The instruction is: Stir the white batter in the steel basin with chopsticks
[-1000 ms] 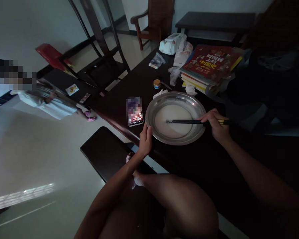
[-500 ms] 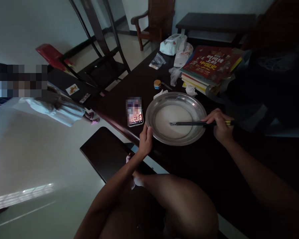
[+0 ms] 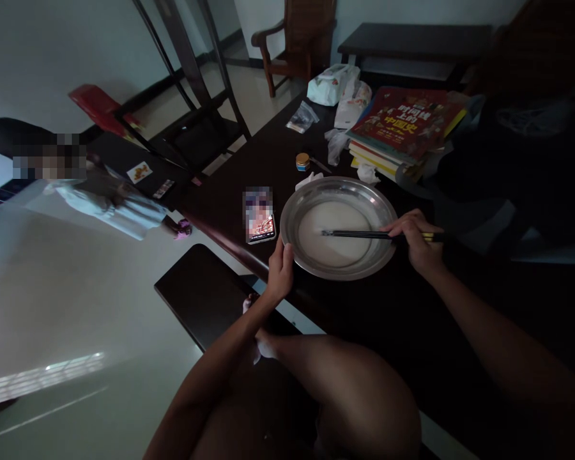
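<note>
A wide metal basin (image 3: 388, 255) stands on the dark table, holding a milky white liquid or batter (image 3: 333, 252). My left hand (image 3: 280, 269) grips the basin's near left rim, thumb on the edge and fingers outside. In my right hand (image 3: 419, 241) is a pair of black chopsticks (image 3: 364, 234), held nearly level over the basin's right rim. White stuff coats their tips, which point left at the middle of the white surface. Left of the basin a lit phone (image 3: 260, 217) lies on the table, its screen partly blurred.
Behind the basin are a small gold-lidded jar (image 3: 303, 161), crumpled tissue (image 3: 368, 173), plastic bags (image 3: 333, 84) and a stack of books (image 3: 402, 124). A dark bench (image 3: 201, 294) runs along the table's left side. A person (image 3: 110, 198) in light clothes stands at the left.
My right hand and the chopsticks have shifted slightly left and up across the basin. My left hand and the basin stay put. The person at the left has moved a little.
</note>
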A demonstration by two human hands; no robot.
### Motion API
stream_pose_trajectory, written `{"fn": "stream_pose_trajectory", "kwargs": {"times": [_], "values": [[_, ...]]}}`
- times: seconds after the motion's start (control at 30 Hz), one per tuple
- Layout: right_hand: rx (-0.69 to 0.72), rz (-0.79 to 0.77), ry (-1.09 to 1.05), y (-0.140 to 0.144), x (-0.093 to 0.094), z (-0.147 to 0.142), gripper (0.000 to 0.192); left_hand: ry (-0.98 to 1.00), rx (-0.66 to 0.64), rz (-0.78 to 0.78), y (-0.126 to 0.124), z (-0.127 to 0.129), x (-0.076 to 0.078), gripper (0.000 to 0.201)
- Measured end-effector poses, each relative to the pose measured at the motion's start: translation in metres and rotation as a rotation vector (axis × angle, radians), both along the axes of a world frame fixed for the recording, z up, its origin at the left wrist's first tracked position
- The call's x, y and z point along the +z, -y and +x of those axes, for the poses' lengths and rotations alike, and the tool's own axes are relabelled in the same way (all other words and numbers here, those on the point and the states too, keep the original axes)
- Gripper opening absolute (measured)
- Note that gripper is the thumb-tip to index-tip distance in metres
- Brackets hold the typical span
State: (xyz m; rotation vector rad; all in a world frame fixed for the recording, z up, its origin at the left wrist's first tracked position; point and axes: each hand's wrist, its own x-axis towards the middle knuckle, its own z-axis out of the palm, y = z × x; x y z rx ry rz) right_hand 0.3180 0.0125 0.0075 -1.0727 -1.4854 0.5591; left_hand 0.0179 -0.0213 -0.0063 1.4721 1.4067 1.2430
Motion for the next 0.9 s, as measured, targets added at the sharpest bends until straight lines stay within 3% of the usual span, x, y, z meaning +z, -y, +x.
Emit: {"fn": "stream_pose_trajectory", "kwargs": {"times": [0.4,0.57,0.73,0.9], "values": [[-0.036,0.017,-0.035,0.0008,0.0025,-0.0011,0.045,0.000,-0.008,0.007,0.0010,-0.0008,-0.0011,0.074],[0.024,0.000,-0.022,0.0015,0.0018,-0.0018,0.042,0.009,-0.004,0.006,0.0012,-0.0010,-0.0020,0.073],[-0.028,0.035,-0.066,0.0018,0.0037,-0.0018,0.044,0.002,-0.007,0.000,0.0009,-0.0007,-0.0003,0.076],[0.028,0.013,-0.014,0.0014,0.0008,-0.0012,0.042,-0.008,-0.004,-0.004,0.0010,-0.0005,-0.0006,0.079]]}}
